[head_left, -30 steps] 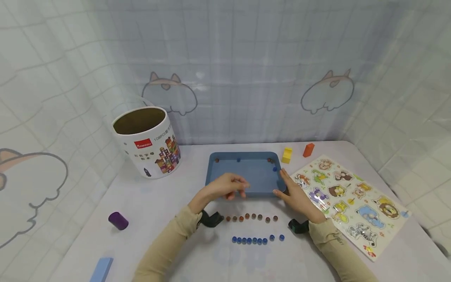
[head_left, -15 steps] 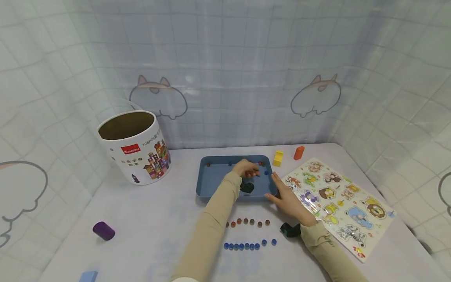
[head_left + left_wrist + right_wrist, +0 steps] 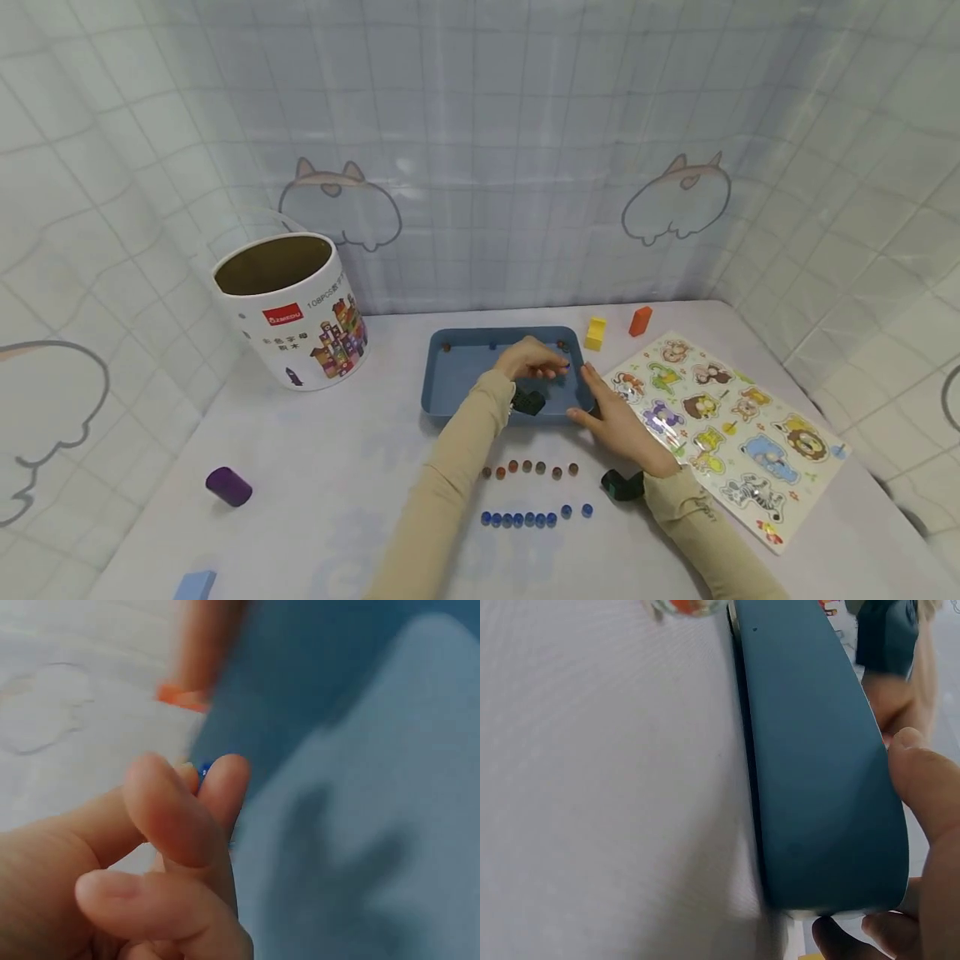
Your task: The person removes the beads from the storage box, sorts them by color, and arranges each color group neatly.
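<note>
A blue tray lies at the middle of the table. My left hand reaches into its far right corner. In the left wrist view my left hand pinches a small blue bead between thumb and fingertips. My right hand grips the tray's near right corner, fingers along the right rim. The right wrist view shows its thumb on the tray's outer wall. A few beads lie along the tray's far edge. A row of brown beads and a row of blue beads lie in front of the tray.
A white cardboard bucket stands open at the back left. An animal puzzle board lies right of the tray. Yellow and orange blocks sit behind it. A purple cylinder and a light blue block lie at the near left.
My left hand went from the tray's near edge into its far right corner and closed on a blue bead there. My right hand stayed at the tray's corner.
</note>
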Tool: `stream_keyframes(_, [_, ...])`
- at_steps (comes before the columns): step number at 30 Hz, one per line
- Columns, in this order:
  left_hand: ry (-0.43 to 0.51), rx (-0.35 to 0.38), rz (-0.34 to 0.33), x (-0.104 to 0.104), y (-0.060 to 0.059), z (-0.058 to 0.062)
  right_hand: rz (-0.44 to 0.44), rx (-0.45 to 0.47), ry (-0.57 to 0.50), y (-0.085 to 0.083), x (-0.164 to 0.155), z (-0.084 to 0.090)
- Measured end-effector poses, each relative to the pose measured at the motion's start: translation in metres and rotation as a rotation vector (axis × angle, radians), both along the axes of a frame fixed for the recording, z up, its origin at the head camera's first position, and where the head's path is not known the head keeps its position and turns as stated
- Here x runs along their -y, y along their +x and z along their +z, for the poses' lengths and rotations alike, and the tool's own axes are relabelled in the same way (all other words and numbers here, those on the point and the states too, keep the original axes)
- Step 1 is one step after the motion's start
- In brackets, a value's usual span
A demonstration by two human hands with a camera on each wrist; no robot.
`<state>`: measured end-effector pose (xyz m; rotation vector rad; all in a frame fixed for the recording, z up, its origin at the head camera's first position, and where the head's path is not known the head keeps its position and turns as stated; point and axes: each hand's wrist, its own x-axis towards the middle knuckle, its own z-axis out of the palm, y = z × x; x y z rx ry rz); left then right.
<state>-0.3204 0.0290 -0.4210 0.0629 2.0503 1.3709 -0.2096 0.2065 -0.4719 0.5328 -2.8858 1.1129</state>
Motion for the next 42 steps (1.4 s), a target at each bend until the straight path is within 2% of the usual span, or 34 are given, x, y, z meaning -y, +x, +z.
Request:
stream_keyframes(4, [0.073, -0.024, -0.04, 0.028, 0.003, 0.017, 0.004, 0.01, 0.005, -0.001, 0.0, 0.003])
stream_keyframes(7, [0.098, -0.058, -0.088, 0.053, 0.014, 0.025, 0.002, 0.028, 0.013, -0.001, 0.001, 0.005])
stream_keyframes(11, [0.105, -0.096, -0.167, 0.082, 0.036, 0.03, -0.004, 0.032, 0.015, 0.001, 0.003, 0.005])
stream_keyframes(15, [0.106, -0.117, -0.25, 0.107, 0.067, 0.031, 0.0, 0.022, 0.026, 0.001, 0.004, 0.004])
stream_keyframes(18, [0.094, -0.117, -0.31, 0.125, 0.097, 0.025, 0.001, 0.025, 0.032, 0.002, 0.005, 0.005])
stream_keyframes(21, [0.07, -0.116, -0.338, 0.14, 0.124, 0.013, 0.0, 0.022, 0.029, 0.002, 0.005, 0.006])
stream_keyframes(24, [0.027, -0.108, -0.312, 0.152, 0.145, -0.001, -0.002, 0.018, 0.026, 0.003, 0.005, 0.007])
stream_keyframes(27, [-0.01, -0.087, -0.279, 0.16, 0.16, -0.01, 0.002, 0.015, 0.025, 0.003, 0.004, 0.007])
stream_keyframes(32, [-0.028, -0.077, -0.268, 0.163, 0.174, -0.011, -0.004, 0.008, 0.018, 0.004, 0.003, 0.007])
stream_keyframes(36, [-0.058, -0.115, -0.259, 0.16, 0.179, -0.01, -0.009, 0.013, 0.021, 0.004, 0.002, 0.007])
stream_keyframes(42, [-0.073, -0.107, -0.28, 0.157, 0.183, -0.013, 0.001, 0.021, 0.025, 0.003, 0.003, 0.007])
